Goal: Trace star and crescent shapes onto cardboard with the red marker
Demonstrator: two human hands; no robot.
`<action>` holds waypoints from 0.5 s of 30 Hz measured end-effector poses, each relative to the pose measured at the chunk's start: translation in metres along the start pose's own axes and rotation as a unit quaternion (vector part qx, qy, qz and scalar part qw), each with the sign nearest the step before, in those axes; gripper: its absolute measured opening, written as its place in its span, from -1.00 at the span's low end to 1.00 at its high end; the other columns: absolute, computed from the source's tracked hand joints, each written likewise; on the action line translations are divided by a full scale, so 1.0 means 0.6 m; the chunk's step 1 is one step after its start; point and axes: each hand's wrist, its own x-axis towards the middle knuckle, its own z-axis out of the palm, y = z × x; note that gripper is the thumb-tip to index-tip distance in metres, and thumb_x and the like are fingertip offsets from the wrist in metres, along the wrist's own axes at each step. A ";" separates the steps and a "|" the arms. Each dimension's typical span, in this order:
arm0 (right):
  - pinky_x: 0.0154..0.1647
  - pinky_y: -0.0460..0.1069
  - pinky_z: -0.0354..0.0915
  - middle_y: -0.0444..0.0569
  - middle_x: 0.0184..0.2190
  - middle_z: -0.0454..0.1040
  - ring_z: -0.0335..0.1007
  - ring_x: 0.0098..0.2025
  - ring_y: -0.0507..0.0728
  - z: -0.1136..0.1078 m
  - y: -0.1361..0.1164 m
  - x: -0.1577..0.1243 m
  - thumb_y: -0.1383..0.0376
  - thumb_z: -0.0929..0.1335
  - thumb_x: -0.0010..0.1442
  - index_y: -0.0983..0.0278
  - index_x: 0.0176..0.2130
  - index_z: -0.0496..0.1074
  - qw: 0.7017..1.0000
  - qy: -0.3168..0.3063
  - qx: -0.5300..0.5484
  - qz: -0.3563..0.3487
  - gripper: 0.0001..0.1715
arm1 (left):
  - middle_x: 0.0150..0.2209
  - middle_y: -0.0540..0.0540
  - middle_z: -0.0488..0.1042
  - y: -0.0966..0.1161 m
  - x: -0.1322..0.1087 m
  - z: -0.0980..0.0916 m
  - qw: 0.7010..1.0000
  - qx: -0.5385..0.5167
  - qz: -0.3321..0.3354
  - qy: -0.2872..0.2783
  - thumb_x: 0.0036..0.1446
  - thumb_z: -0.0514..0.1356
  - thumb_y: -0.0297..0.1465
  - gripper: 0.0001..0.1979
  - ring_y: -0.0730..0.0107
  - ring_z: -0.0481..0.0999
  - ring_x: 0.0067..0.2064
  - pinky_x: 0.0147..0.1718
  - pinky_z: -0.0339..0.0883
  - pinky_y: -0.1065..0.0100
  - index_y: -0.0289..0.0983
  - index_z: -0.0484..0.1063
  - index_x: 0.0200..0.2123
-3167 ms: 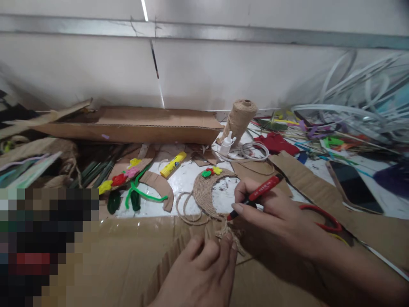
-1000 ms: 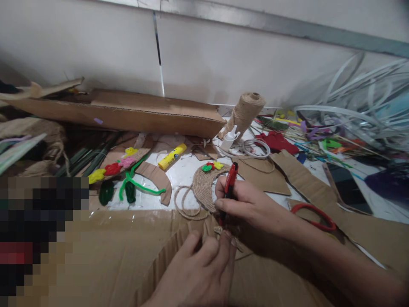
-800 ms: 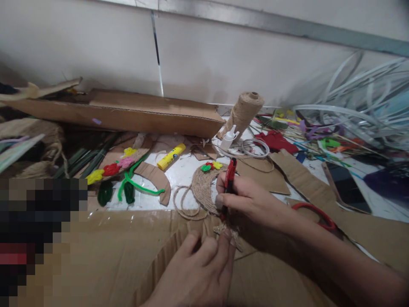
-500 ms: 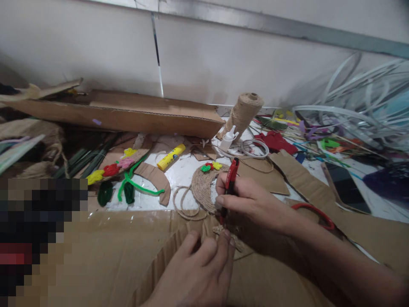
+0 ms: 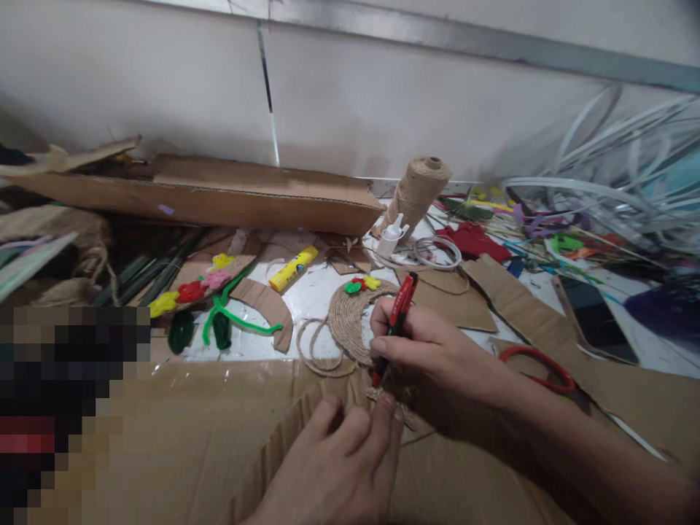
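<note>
A red and black pen (image 5: 403, 300) is gripped in my right hand (image 5: 432, 339), closed around it, tip pointing down at the cardboard. My left hand (image 5: 344, 452) has curled fingers, and its fingertips press a small twine-covered piece (image 5: 374, 394) against the cardboard sheet (image 5: 191, 430). Part of that piece is hidden under the fingers. Just beyond the hands lies a curved shape coiled in jute twine (image 5: 342, 321), with green, red and yellow fuzzy flowers (image 5: 361, 284) on its upper edge. A loose twine loop (image 5: 311, 350) trails beside it.
Behind stand a jute twine spool (image 5: 418, 189), a white glue bottle (image 5: 391, 237) and a long cardboard box (image 5: 219, 200). A yellow glue stick (image 5: 294, 268) lies left of centre. To the right are red-handled scissors (image 5: 539, 364), a phone (image 5: 596, 317) and white strips (image 5: 628, 153).
My right hand has tilted the pen, its upper end leaning further right and its tip shifting slightly left. My left hand keeps its place on the twine-covered piece.
</note>
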 end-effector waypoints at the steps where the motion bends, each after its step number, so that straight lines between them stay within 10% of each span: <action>1: -0.29 -0.02 0.27 -0.16 -0.37 0.36 0.34 -0.33 0.09 0.002 0.001 -0.002 0.25 0.37 0.31 0.19 -0.30 0.30 1.000 -0.005 0.010 0.004 -0.84 | 0.10 -0.14 0.67 0.000 -0.002 0.000 1.000 0.001 -0.001 0.000 0.51 0.16 -0.38 -0.70 0.25 0.42 -0.20 -0.11 0.25 0.17 -0.34 0.57 0.17; 15: -0.35 -0.05 0.25 -0.19 -0.41 0.35 0.26 -0.39 0.07 0.016 0.009 -0.005 0.20 0.39 0.37 0.21 -0.30 0.33 0.999 -0.012 0.051 0.016 -0.79 | 0.13 -0.21 0.65 -0.001 -0.007 -0.001 0.999 -0.017 0.003 -0.033 0.53 0.10 -0.41 -0.64 0.24 0.48 -0.17 -0.05 0.28 0.18 -0.35 0.51 0.26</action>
